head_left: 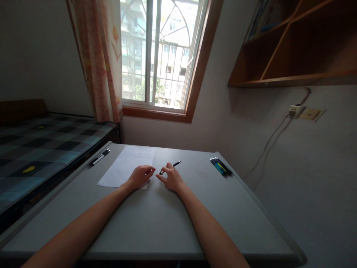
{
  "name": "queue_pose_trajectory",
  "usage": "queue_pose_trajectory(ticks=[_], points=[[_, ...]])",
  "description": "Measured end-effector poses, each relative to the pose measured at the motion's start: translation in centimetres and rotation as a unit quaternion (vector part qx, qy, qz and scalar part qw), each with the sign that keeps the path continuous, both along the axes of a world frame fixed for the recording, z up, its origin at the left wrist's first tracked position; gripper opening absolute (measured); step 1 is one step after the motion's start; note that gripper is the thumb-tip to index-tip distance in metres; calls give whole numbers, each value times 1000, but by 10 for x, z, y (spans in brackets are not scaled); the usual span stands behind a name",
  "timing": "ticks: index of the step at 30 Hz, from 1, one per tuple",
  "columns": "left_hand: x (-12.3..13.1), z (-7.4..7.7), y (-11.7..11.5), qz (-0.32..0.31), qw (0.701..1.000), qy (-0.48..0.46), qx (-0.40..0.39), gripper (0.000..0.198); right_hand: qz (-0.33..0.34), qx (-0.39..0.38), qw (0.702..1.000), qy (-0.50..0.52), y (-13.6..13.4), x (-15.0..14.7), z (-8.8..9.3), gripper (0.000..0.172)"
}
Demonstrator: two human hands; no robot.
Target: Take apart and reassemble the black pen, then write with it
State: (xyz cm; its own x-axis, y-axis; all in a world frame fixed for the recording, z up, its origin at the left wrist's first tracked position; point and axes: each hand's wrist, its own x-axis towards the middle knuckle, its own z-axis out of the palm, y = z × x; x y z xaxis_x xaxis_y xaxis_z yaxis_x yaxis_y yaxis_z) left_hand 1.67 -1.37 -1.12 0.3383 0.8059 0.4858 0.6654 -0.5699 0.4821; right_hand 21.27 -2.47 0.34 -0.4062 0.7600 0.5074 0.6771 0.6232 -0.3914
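Observation:
In the head view my right hand (172,178) holds a dark pen (177,163) over the table, its thumb and fingers closed round it. One end of the pen points up and to the right; the other comes out by the thumb, towards my left hand. My left hand (140,177) rests on the lower right part of the white paper (118,169), thumb and fingertips pressed together. Whatever they pinch is too small to make out. A narrow gap separates the two hands.
Along the table's left edge lie pens (99,158). On the right side is a row of pens (221,166) with a blue and yellow band. The grey table (145,230) has raised edges. A bed (55,145) stands left, with a wall socket (295,110) and cables to the right.

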Motion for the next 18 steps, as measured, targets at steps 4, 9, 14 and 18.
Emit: queue_pose_trajectory(ticks=[4, 9, 14, 18], points=[[0, 3, -2, -2, 1000, 0, -14, 21, -6, 6, 1000, -4, 2, 1, -2, 26], [2, 4, -3, -4, 1000, 0, -10, 21, -13, 0, 1000, -4, 2, 2, -5, 18], [2, 2, -2, -3, 1000, 2, -19, 21, 6, -20, 1000, 4, -1, 1, -6, 17], [2, 5, -4, -9, 999, 11, -29, 21, 6, -32, 999, 17, 1, 2, -7, 26]])
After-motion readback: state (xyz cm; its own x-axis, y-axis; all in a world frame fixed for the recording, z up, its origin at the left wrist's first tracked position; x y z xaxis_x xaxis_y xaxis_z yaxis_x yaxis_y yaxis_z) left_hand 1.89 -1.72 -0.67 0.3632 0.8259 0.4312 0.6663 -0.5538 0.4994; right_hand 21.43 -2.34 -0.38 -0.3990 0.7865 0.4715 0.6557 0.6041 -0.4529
